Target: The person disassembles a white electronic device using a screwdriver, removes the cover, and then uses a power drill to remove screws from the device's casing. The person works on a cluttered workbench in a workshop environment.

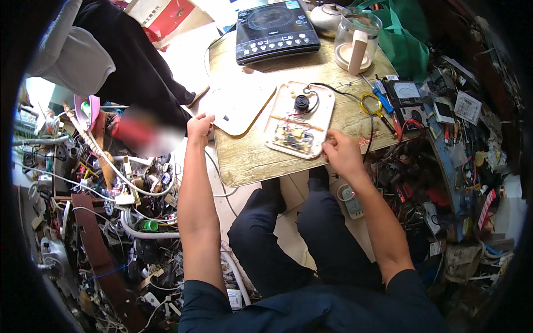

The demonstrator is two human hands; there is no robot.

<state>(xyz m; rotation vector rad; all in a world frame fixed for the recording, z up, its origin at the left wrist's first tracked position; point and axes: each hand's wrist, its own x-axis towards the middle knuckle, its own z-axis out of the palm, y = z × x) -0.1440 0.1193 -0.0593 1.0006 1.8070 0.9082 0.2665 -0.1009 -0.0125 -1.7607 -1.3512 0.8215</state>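
On the wooden table (236, 164) lies a shallow, pale open housing (331, 114), with a circuit board (294, 139), a black round coil-like part (301, 102) and thin wires inside. My right hand (341, 151) pinches its near right corner. A flat white panel (244, 100) with rounded corners lies left of it, its far part washed out by glare. My left hand (200, 127) is closed at the panel's left edge, fingers curled against it. A black cable runs from the housing to the right.
A black induction cooktop (276, 30) and a glass jug (352, 50) stand at the back. To the right lie a magnifying glass (372, 103), screwdrivers and a multimeter (408, 100). A person (127, 50) stands at the left. Heaped parts and cables (150, 183) flank the table.
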